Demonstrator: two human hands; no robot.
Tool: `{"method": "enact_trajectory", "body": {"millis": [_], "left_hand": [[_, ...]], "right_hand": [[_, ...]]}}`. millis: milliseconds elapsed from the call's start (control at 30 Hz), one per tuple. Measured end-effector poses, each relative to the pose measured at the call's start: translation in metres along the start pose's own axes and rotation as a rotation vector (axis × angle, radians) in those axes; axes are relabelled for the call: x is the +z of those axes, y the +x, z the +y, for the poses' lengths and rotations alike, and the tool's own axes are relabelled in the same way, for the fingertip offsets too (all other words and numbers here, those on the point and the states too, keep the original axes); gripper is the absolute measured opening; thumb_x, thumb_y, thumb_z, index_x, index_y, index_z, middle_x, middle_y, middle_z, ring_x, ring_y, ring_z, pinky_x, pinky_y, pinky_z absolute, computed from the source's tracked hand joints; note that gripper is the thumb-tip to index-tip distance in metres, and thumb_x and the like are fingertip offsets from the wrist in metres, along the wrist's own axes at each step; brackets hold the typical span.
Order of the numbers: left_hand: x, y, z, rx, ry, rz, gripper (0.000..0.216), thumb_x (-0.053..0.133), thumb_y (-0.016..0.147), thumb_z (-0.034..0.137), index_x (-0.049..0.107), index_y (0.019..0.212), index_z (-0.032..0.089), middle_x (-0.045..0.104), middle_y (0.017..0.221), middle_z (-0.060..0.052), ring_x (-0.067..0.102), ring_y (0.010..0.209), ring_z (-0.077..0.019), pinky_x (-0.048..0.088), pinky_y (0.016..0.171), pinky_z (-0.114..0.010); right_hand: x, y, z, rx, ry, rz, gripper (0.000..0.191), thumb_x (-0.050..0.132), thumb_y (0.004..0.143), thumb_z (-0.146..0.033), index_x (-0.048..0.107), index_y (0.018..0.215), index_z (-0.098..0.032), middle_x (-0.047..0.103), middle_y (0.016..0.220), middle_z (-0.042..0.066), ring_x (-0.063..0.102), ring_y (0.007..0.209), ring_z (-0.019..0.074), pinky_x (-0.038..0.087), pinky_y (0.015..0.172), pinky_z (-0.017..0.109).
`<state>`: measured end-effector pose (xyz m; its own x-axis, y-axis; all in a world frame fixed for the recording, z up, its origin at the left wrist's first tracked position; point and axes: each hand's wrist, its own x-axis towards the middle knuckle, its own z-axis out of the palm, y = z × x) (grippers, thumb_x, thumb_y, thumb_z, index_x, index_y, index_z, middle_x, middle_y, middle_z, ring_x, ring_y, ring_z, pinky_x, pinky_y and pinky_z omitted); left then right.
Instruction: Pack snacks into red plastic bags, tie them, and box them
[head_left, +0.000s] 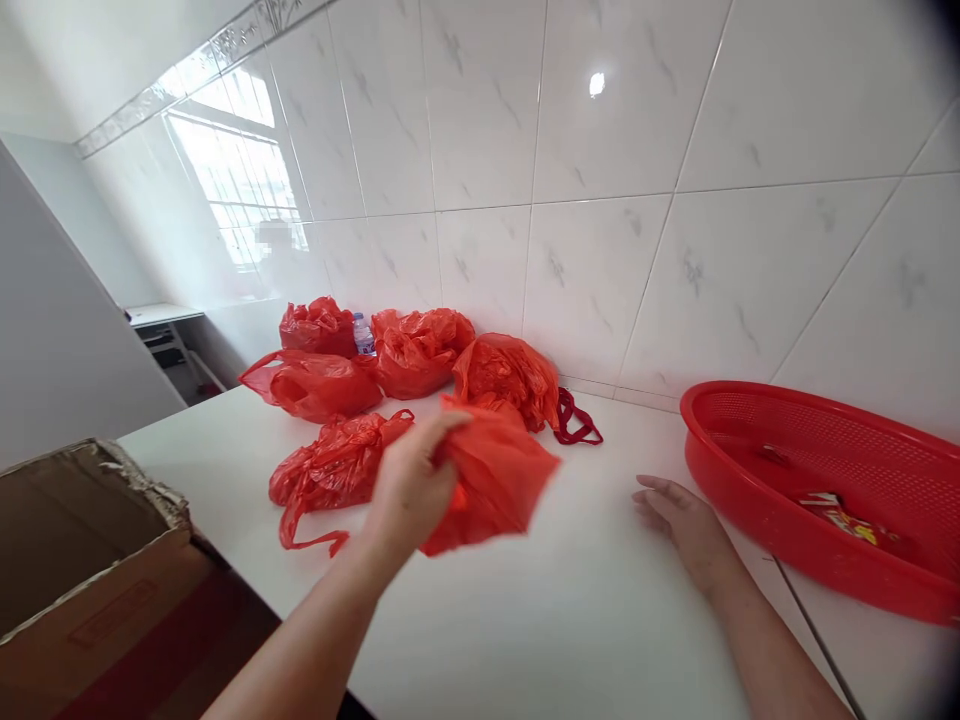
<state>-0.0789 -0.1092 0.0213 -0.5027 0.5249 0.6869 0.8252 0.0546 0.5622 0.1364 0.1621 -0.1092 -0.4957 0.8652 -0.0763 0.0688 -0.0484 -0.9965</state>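
Bag of thin red plastic (502,475) hangs over the white table (585,600), pinched in the left hand (420,485); right hand (686,525), loosely spread, is just beside the red perforated basket (787,540); behind, bulging red bags (416,355) crowd near the tiled wall (487,120)

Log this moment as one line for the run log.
left hand: holding red bag | right hand: holding nothing, near red basket | table: more red bags, bottle

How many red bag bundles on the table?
5: back-left bundle, leftmost bundle just in front, middle bundle by the bottle, rightmost bundle, nearest bundle beside the left hand. More may be hidden.
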Motion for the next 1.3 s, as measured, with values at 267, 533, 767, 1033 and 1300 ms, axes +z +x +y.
{"method": "enact_trajectory", "body": {"millis": [267, 533, 767, 1033, 1300], "left_hand": [[-0.055, 0.012, -0.095, -0.324, 0.728, 0.259, 0.059, 0.058, 0.074, 0.046, 0.047, 0.129, 0.025, 0.036, 0.140, -0.013, 0.028, 0.130, -0.0383, 0.029, 0.099, -0.058], [-0.033, -0.009, -0.172, -0.559, 0.721, -0.135, 0.069, 0.048, 0.076, 0.059, 0.038, 0.136, 0.026, 0.031, 0.141, -0.020, 0.025, 0.129, -0.0457, 0.031, 0.089, -0.067], [0.005, 0.001, -0.112, 0.124, 0.580, 0.284, 0.039, 0.058, 0.080, 0.035, 0.054, 0.118, 0.024, 0.031, 0.143, -0.011, 0.025, 0.134, -0.0328, 0.022, 0.107, -0.051], [0.094, 0.039, -0.080, -0.049, -0.085, -0.140, 0.049, 0.069, 0.061, 0.012, 0.063, 0.107, 0.026, 0.046, 0.133, -0.007, 0.036, 0.127, -0.0285, 0.030, 0.105, -0.043], [0.113, 0.072, -0.113, -0.601, -0.709, 0.103, 0.019, 0.060, 0.069, 0.034, 0.058, 0.079, 0.017, 0.060, 0.069, -0.003, 0.060, 0.067, -0.0172, 0.048, 0.064, -0.031]], "right_hand": [[0.009, -0.007, -0.007, -0.037, -0.177, 0.024, 0.037, 0.057, 0.074, -0.038, 0.061, 0.105, -0.019, 0.066, 0.093, 0.006, 0.063, 0.086, 0.0202, 0.052, 0.077, 0.032], [0.016, -0.011, -0.009, -0.035, -0.317, 0.049, 0.035, 0.053, 0.074, -0.038, 0.061, 0.104, -0.021, 0.067, 0.089, 0.003, 0.063, 0.080, 0.0179, 0.051, 0.075, 0.030], [0.018, -0.010, -0.008, -0.044, -0.309, 0.037, 0.035, 0.051, 0.075, -0.037, 0.060, 0.103, -0.020, 0.066, 0.092, 0.005, 0.064, 0.081, 0.0179, 0.050, 0.074, 0.029], [0.020, -0.011, -0.009, -0.079, -0.284, 0.054, 0.030, 0.051, 0.072, -0.033, 0.062, 0.097, -0.020, 0.066, 0.082, 0.003, 0.062, 0.070, 0.0170, 0.050, 0.068, 0.030], [0.020, -0.010, -0.010, -0.093, -0.235, 0.048, 0.029, 0.051, 0.071, -0.033, 0.063, 0.095, -0.021, 0.065, 0.080, 0.002, 0.062, 0.070, 0.0164, 0.049, 0.066, 0.030]]}}
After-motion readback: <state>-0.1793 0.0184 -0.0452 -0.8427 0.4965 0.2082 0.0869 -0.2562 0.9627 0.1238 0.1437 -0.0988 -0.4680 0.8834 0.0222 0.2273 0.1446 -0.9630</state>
